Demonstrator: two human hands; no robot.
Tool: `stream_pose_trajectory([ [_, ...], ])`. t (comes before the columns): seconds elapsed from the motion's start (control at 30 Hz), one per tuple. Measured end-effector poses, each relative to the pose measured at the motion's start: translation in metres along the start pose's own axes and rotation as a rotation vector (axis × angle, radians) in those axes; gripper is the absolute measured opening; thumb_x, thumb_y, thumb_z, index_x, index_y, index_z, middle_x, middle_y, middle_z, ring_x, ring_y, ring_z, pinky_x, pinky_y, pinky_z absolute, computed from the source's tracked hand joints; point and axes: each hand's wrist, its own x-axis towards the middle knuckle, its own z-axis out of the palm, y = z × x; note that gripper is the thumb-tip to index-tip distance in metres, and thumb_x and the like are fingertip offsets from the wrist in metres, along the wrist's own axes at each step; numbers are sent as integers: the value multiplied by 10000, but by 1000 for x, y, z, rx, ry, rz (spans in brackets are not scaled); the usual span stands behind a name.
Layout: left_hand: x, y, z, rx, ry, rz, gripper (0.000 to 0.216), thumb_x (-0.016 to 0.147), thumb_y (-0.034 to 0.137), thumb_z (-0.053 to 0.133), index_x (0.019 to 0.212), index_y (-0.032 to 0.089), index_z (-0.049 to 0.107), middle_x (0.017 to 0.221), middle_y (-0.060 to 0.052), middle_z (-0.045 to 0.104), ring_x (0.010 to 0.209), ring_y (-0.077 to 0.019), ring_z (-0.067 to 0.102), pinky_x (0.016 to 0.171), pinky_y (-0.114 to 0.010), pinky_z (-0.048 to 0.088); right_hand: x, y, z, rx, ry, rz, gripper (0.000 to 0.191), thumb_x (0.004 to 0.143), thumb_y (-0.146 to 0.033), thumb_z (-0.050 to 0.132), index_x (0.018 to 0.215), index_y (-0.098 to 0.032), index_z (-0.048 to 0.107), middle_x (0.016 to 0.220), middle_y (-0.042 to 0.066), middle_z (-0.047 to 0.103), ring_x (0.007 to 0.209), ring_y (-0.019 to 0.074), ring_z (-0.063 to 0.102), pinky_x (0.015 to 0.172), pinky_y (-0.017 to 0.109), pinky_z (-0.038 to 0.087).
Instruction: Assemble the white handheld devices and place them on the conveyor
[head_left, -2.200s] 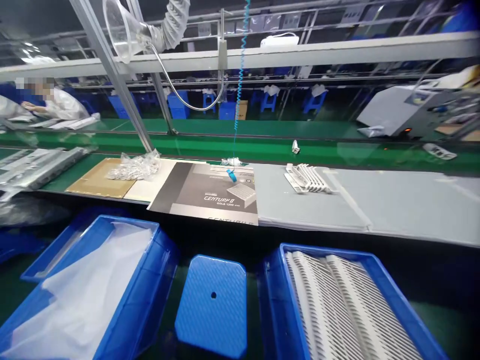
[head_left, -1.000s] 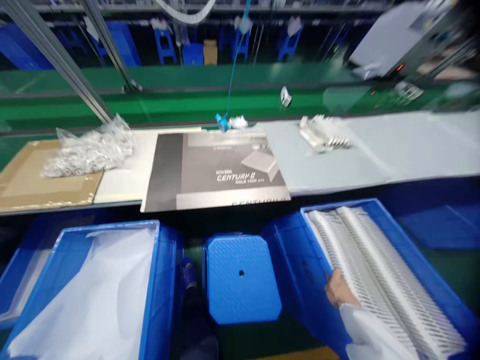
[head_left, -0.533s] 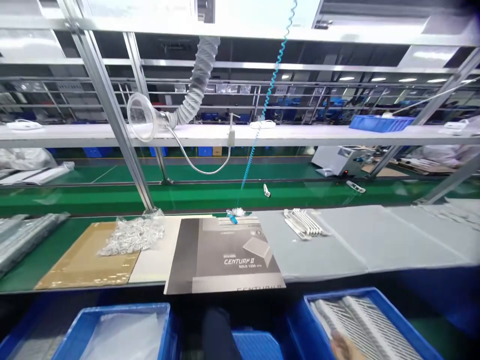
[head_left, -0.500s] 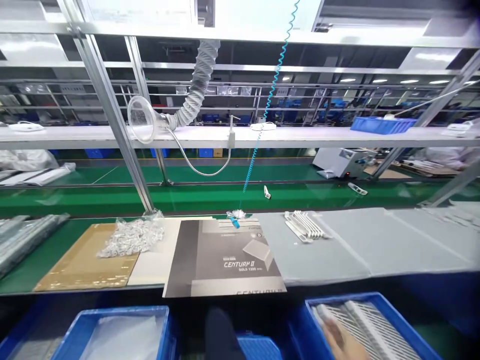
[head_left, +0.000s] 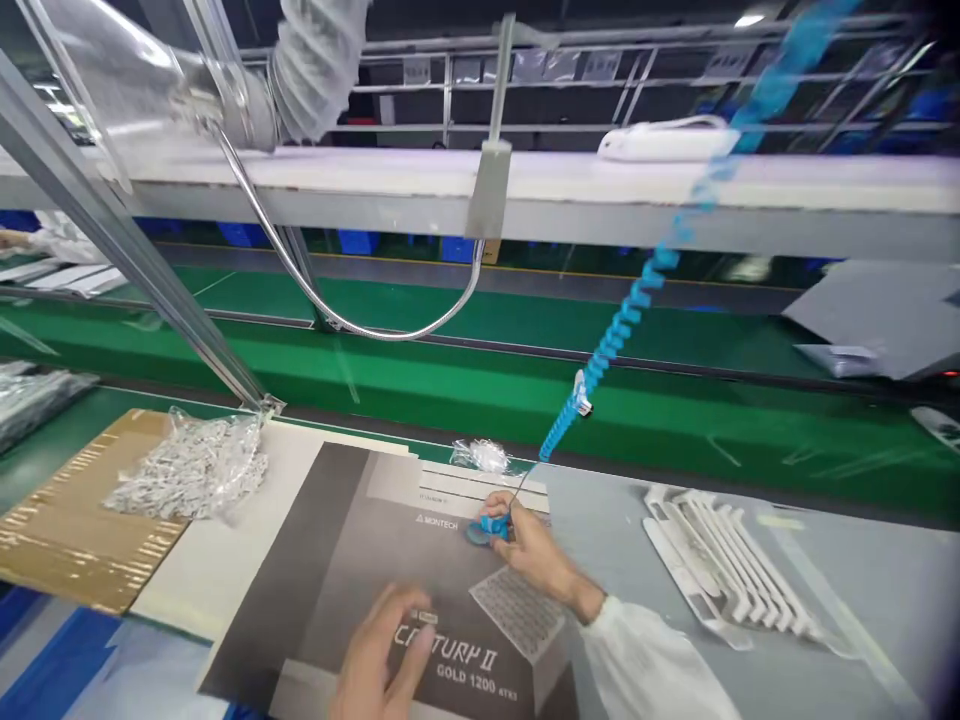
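Green workbench (head_left: 90,400) holds a small clear bag (head_left: 480,457) near the right hand (head_left: 536,555).

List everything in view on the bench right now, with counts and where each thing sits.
printed grey-and-black carton sheet: one, grey and black, bench centre
clear plastic bag of small silvery parts: one, clear, left of sheet
brown cardboard sheet: one, brown, far left
ribbed white pieces: several, count unclear, white, on mat
pale grey mat: one, grey, right of sheet
blue coiled cord: one, blue, above sheet
blue plastic clip: one, blue, on sheet
left hand: one, bare, over sheet
right hand: one, bare, pinching clip
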Motion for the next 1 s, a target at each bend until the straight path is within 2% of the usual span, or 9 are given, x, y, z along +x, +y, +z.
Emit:
stream_pose_trajectory([
  [0.07,51,14,17,-47,-82,176,451,927,442,550,1327,236,584,1402,-108,578,1340,-273,505,1151,-454,398,10,-7,-11,61,-145,-156,442,715,-48,509,1129,-201,484,1096,56,674,997,166,642,899,319,504],
  [0.13,99,25,30,-116,-159,301,446,914,408,584,1310,203,575,1343,-138,604,1257,-260,561,1100,-446,435,17,-18,-17,50,-209,-297,418,778,-71,484,1173,-207,483,1144,71,658,1033,172,623,920,338,492],
  [0.2,134,30,39,-215,-232,334,371,848,375,686,1159,179,632,1153,-128,680,1030,-231,645,971,-403,499,19,-26,-17,-63,-157,-398,397,827,-100,455,1210,-203,481,1145,84,646,1024,185,613,923,365,481],
  [0.27,151,31,46,-379,-306,218,348,753,345,788,995,144,638,909,-95,699,814,-185,632,826,-351,511,13,-28,-14,-211,-29,-492,414,814,-87,425,1210,-187,491,1153,101,626,1034,205,595,921,384,468],
  [0.37,142,27,51,-444,-453,227,312,721,350,811,868,124,655,813,-71,692,746,-143,596,776,-307,482,-7,-23,-6,-329,148,-557,394,794,-78,403,1157,-169,524,1112,101,622,989,210,583,886,372,460],
  [0.53,85,26,44,-508,-569,264,330,644,393,864,708,114,700,699,-54,686,667,-137,579,718,-300,468,-45,-21,9,-376,286,-567,361,804,-85,407,1123,-167,555,1096,88,641,850,173,580,785,316,446],
  [0.7,51,22,40,-702,-347,307,321,721,419,820,814,123,737,832,-70,724,844,-174,631,956,-374,441,-78,-37,32,-271,570,-510,156,901,-307,551,965,-175,606,931,48,649,619,128,511,645,296,416],
  [0.87,36,22,32,-954,-308,349,364,751,403,790,950,103,741,1022,-123,731,1055,-229,644,1084,-426,394,-89,-44,61,-306,452,-607,257,961,-392,533,1011,-192,687,949,58,666,720,161,560,697,309,434],
  [1.0,38,27,18,-1096,-372,374,343,779,380,758,975,99,740,1176,-165,699,1201,-277,605,1125,-451,379,-80,-46,70,-481,482,-615,277,958,-355,530,801,-190,687,861,57,634,753,179,545,711,317,390],
])
